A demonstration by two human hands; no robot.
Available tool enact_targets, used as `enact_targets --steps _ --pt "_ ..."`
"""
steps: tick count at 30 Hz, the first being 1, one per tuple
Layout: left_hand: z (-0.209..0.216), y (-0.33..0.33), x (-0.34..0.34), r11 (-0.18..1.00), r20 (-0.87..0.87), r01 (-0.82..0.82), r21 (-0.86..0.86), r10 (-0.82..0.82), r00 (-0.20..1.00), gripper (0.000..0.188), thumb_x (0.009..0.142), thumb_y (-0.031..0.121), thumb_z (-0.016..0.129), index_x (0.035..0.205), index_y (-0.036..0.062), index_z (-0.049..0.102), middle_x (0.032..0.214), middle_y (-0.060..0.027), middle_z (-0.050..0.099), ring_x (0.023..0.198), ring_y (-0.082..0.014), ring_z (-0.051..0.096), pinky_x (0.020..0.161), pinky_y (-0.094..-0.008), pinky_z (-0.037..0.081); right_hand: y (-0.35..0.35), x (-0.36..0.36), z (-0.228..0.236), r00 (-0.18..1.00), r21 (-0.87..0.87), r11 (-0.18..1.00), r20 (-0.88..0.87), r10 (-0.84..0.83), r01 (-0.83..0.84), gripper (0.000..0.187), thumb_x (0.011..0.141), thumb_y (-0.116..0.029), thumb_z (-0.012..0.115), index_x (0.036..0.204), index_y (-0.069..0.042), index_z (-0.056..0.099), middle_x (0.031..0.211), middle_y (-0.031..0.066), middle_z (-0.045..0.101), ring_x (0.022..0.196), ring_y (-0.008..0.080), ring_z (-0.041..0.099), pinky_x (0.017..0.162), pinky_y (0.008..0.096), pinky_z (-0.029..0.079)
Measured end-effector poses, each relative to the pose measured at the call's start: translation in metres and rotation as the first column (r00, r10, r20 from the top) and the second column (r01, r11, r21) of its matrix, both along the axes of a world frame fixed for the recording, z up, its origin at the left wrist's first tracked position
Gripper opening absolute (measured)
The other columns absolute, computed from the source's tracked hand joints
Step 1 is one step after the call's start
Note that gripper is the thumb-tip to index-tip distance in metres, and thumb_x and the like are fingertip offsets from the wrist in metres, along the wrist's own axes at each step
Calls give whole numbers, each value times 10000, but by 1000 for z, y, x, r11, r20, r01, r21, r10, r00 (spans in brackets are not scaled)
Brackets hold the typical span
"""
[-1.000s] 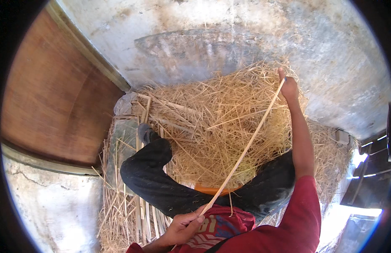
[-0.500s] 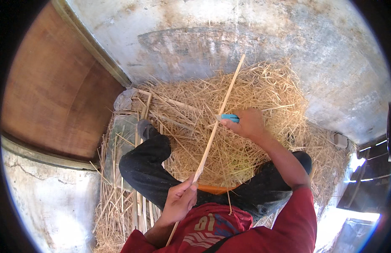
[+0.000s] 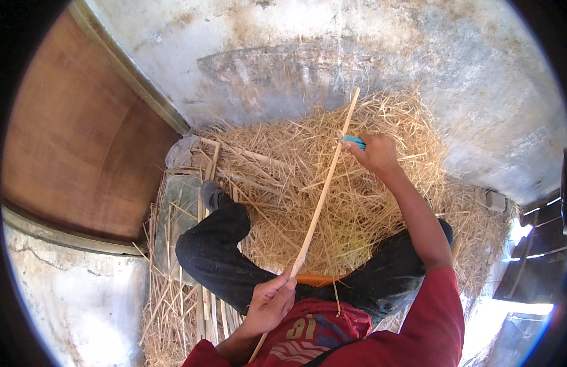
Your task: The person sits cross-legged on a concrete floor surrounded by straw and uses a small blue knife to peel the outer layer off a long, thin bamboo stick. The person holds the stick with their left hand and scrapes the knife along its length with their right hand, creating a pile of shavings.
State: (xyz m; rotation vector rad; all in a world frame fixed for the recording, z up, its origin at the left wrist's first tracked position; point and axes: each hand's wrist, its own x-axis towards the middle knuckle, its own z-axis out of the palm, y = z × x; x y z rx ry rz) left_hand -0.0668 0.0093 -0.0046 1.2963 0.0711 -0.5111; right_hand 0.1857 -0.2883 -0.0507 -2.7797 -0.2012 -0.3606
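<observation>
My left hand (image 3: 271, 304) is closed around the lower part of a long, pale bamboo strip (image 3: 320, 211). The strip slants up and away to the right, and its near end runs back under my left forearm. In my right hand (image 3: 376, 151) is a blue-handled utility knife (image 3: 355, 142), gripped in closed fingers. Its blade end meets the strip a little below the far tip. Beneath both hands spreads a thick heap of straw-coloured shavings (image 3: 283, 189).
My bent legs in dark trousers (image 3: 219, 244) frame the shavings, with something orange (image 3: 320, 280) between them. Several loose strips (image 3: 213, 162) lie at the left by a grey stone slab (image 3: 176, 214). A stained wall (image 3: 283, 73) rises behind; a brown wooden panel (image 3: 81, 134) stands left.
My right hand and the knife have moved farther out along the strip, toward its far end. My left hand and the strip have shifted slightly right.
</observation>
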Motion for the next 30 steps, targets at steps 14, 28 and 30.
enact_targets --steps 14,28,30 --pt "-2 4 29 965 -246 -135 -224 78 966 399 1007 214 378 1338 -6 409 472 7 372 395 -61 325 475 -217 326 31 -46 24 938 144 979 -293 183 -146 777 775 -781 411 727 -44 650 574 131 581 570 263 616 536 428 477" --pt "22 -10 35 998 -99 -20 -55 15 995 398 1009 176 370 1359 -13 386 513 40 362 424 -29 326 439 -186 292 62 -93 31 845 97 860 -163 510 -501 702 810 -734 396 703 -98 673 516 104 578 514 277 620 519 408 486" --pt "22 -10 33 1000 -91 22 0 -22 996 398 1010 178 366 1358 -12 387 506 43 360 418 -29 324 427 -182 290 45 -64 27 944 22 961 -177 277 -277 714 797 -749 396 724 -97 677 531 103 587 527 281 624 523 412 487"
